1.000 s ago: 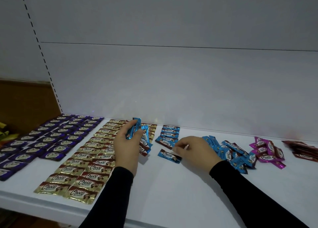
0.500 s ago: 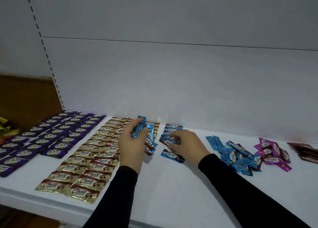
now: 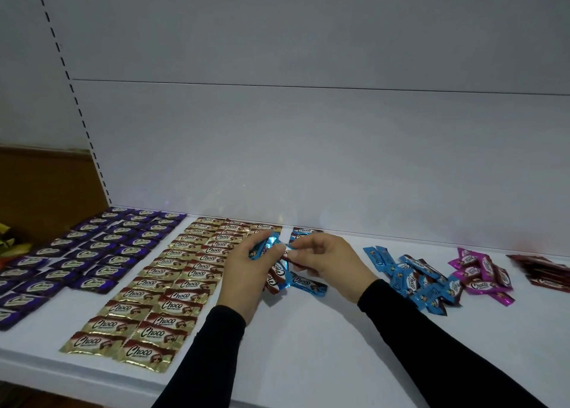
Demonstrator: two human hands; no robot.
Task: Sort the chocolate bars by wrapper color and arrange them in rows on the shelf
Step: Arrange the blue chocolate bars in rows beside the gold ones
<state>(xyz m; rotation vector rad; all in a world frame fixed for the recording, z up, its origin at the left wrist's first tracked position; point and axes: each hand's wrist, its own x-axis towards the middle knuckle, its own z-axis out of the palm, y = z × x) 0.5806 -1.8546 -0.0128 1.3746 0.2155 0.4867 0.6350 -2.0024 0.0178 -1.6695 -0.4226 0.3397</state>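
Observation:
My left hand (image 3: 246,272) grips a bunch of blue-wrapped bars (image 3: 267,245) above the white shelf (image 3: 308,340). My right hand (image 3: 327,259) meets it and pinches the end of one blue bar from that bunch. One blue bar (image 3: 307,282) lies flat on the shelf below the hands. A short blue row (image 3: 303,232) starts at the back, partly hidden by my right hand. Gold bars (image 3: 172,284) lie in rows to the left, purple bars (image 3: 92,253) in rows further left. A loose blue pile (image 3: 413,278) sits to the right.
A pink-wrapped pile (image 3: 481,275) and a dark red stack (image 3: 543,272) lie at the far right. The white back panel (image 3: 308,161) closes the shelf behind. Yellow wrappers (image 3: 9,244) show past the shelf's left end, by a brown wall.
My right hand left the laid blue bars on the shelf, rose leftward and now pinches a bar in my left hand's bunch. The left hand stays put.

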